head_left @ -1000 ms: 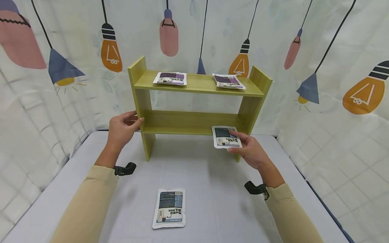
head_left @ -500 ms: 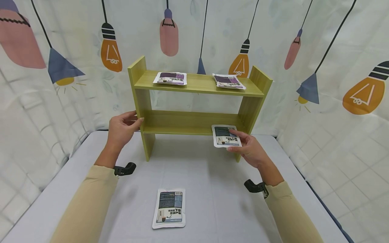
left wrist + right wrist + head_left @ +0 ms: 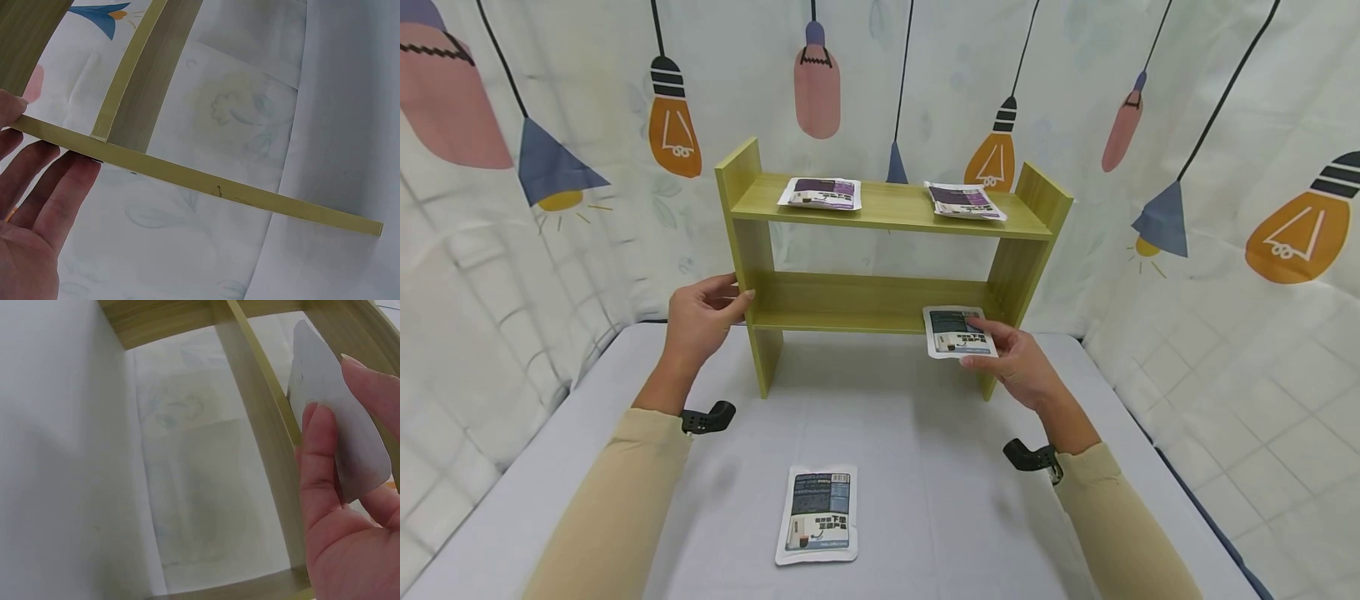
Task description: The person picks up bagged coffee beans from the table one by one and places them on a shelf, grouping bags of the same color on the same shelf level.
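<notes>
Left fingers [image 3: 66,194] clamped, right fingers [image 3: 319,450] clamped. White surface [image 3: 880,450] carries the yellow-green shelf [image 3: 891,200]; my left ones pinch its left side panel [image 3: 754,250]. Dark-label pouch [image 3: 952,332] is in my right ones, gripped by its right edge, at the lower board [image 3: 842,304] near its right end; can't tell if touching. Matching pouch [image 3: 817,514] lies on the surface, well apart.

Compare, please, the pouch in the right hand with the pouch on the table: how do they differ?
The right hand grips the held pouch, while the table pouch lies flat, untouched. The hand partly covers the held pouch; the table pouch shows its whole printed face. Both have a white border and a dark upper panel.
</notes>
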`<state>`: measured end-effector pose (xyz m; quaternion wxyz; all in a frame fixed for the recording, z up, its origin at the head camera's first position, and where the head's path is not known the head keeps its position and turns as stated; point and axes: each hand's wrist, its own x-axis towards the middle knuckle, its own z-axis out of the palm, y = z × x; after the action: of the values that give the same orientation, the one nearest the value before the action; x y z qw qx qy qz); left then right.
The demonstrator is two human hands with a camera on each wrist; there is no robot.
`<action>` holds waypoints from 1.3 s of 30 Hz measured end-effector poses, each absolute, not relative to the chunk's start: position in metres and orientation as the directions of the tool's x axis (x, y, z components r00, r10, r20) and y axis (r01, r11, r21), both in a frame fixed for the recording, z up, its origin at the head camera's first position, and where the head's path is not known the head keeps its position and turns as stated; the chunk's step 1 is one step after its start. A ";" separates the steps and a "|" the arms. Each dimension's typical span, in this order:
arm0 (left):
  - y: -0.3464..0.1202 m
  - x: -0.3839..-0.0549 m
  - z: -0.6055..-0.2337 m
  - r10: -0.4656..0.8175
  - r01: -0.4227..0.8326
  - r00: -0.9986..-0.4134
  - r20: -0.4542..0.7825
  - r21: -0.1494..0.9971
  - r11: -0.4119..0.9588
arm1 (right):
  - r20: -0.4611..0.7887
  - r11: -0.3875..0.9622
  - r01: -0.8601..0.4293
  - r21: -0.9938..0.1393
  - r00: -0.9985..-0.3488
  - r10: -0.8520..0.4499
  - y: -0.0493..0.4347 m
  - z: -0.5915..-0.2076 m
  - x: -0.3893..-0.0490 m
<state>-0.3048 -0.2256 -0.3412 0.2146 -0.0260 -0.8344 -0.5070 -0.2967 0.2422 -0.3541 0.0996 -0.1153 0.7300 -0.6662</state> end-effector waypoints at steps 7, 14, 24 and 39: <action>-0.226 -0.305 -0.341 -0.176 0.261 -0.906 0.385 0.835 0.483 | 0.007 0.139 -0.047 -0.989 -0.961 -0.275 0.243 -0.354 -0.301; -0.226 -0.305 -0.341 -0.173 0.266 -0.906 0.386 0.839 0.475 | 0.013 0.184 -0.064 -0.981 -0.963 -0.269 0.243 -0.353 -0.304; -0.225 -0.304 -0.341 -0.176 0.266 -0.905 0.388 0.836 0.480 | -0.006 0.254 -0.064 -0.965 -0.964 -0.265 0.245 -0.352 -0.309; -0.225 -0.305 -0.341 -0.171 0.270 -0.905 0.390 0.835 0.480 | -0.004 0.159 -0.044 -0.986 -0.959 -0.285 0.243 -0.349 -0.311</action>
<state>-0.3046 -0.2253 -0.3408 0.2163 -0.0298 -0.8326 -0.5091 -0.3114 0.2429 -0.3486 0.0944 -0.1087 0.7555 -0.6392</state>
